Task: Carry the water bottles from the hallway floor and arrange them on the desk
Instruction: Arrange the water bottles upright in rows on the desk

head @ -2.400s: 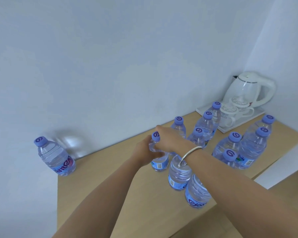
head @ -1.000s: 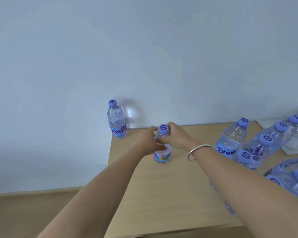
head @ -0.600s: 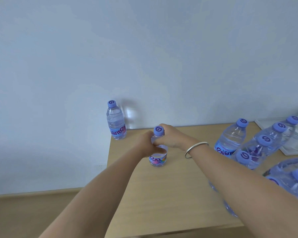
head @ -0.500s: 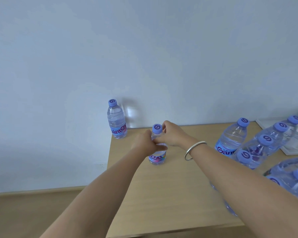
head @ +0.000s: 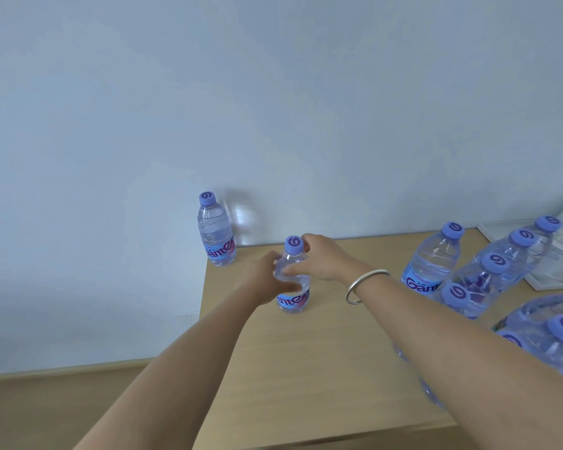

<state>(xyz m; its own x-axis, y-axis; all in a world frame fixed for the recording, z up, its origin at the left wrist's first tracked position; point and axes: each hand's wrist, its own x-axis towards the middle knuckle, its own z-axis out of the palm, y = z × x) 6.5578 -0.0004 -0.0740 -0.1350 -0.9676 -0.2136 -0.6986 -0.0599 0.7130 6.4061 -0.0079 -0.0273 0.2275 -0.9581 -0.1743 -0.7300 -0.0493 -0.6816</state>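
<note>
Desk (head: 306, 368): clear bottle (head: 292, 298), purple cap, upright

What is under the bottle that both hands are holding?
The held bottle stands on the bare wooden desk. Left hand and right hand cover its middle; nothing else shows beneath.
</note>
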